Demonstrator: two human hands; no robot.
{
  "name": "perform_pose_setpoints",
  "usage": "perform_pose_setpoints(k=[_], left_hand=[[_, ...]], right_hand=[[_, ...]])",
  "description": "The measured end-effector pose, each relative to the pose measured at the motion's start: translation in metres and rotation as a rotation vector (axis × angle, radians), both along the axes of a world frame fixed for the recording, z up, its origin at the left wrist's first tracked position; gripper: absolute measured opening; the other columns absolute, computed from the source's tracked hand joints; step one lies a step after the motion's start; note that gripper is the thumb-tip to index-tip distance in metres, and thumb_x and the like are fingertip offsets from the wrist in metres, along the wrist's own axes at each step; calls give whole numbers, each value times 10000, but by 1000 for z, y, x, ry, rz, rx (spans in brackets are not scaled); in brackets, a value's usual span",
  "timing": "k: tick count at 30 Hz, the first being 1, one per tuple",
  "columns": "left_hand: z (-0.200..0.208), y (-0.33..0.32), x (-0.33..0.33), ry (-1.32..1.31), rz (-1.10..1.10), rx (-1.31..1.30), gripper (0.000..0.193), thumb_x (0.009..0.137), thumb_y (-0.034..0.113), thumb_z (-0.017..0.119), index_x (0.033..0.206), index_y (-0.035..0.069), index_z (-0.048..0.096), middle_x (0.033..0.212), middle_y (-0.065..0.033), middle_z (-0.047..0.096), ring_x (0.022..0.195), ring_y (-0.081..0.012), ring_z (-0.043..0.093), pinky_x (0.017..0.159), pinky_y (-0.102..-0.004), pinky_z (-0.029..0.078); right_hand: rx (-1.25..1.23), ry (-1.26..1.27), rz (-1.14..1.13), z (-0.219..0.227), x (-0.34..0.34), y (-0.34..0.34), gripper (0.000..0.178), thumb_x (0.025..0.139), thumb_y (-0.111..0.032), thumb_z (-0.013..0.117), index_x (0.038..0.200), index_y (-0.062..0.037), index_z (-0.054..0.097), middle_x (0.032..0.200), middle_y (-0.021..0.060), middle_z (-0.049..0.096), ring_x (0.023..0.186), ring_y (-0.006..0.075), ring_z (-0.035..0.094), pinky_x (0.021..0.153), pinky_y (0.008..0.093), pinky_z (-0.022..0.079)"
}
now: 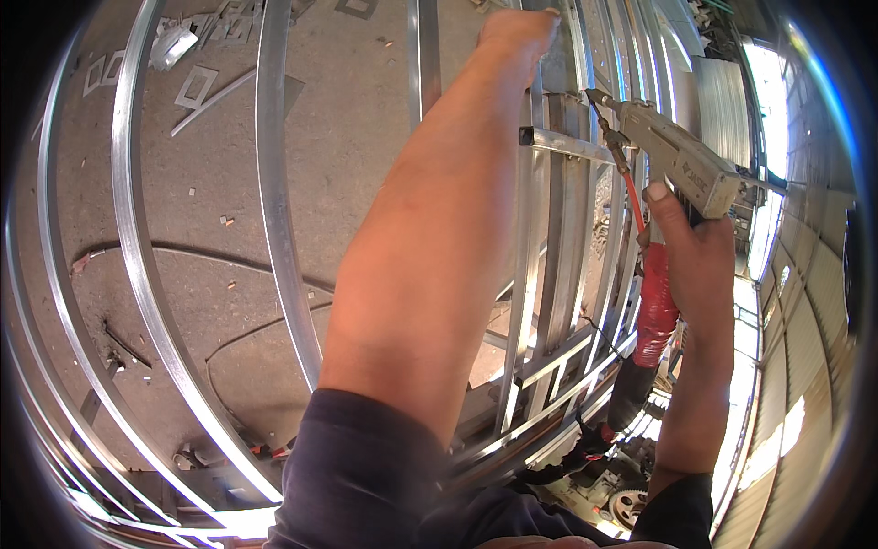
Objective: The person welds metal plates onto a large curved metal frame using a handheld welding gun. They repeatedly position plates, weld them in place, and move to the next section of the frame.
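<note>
My right hand [688, 220] is closed round the grip of a boxy grey-beige welding gun [684, 157], thumb along its near side. The gun's narrow nozzle points up and left toward the metal frame. An orange-red hose [634, 197] runs down from its front, and a thick cable wrapped in red [657, 306] hangs beside my wrist. My left arm stretches far forward over the frame. At the top edge my left hand [517, 41] looks closed beside the upright metal tubes [581, 50]; its fingers are mostly hidden, and what they hold cannot be made out.
Long silvery metal bars [274, 165] cross the view at left above a grey floor. On that floor lie square metal plates [195, 87], scraps and a dark cable [210, 256]. A short square tube [567, 144] juts out near the nozzle. A corrugated wall [805, 302] rises at right.
</note>
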State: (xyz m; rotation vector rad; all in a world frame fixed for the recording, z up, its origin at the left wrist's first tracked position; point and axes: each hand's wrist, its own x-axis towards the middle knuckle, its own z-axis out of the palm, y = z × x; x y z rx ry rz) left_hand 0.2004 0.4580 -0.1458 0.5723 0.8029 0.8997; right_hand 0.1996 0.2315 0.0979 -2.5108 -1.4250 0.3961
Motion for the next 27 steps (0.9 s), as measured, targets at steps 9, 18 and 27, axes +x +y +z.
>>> perform_pose_setpoints(k=[9, 18, 27], left_hand=[[19, -5, -12, 144, -35, -3, 557, 919, 463, 673, 1114, -57, 716, 1088, -232, 718, 1013, -344, 679, 835, -485, 507], [20, -4, -15, 205, -23, 46, 564, 913, 467, 683, 1124, -55, 708, 1074, -225, 718, 990, -331, 681, 828, -470, 513], [21, -5, -15, 226, -14, 71, 572, 906, 472, 693, 1133, -53, 701, 1060, -217, 718, 968, -317, 683, 821, -455, 518]], right_hand=[[-114, -3, -61, -2, -2, 3, 510, 979, -337, 717, 1326, 15, 591, 1086, 79, 673, 852, 124, 622, 713, 298, 542], [-117, -28, -7, -5, -6, 4, 512, 982, -358, 714, 1327, -2, 583, 1056, 61, 664, 826, 116, 608, 707, 289, 525], [-109, -103, -11, -6, -13, 3, 513, 989, -432, 663, 1268, -2, 638, 880, 84, 672, 743, 160, 630, 677, 335, 518]])
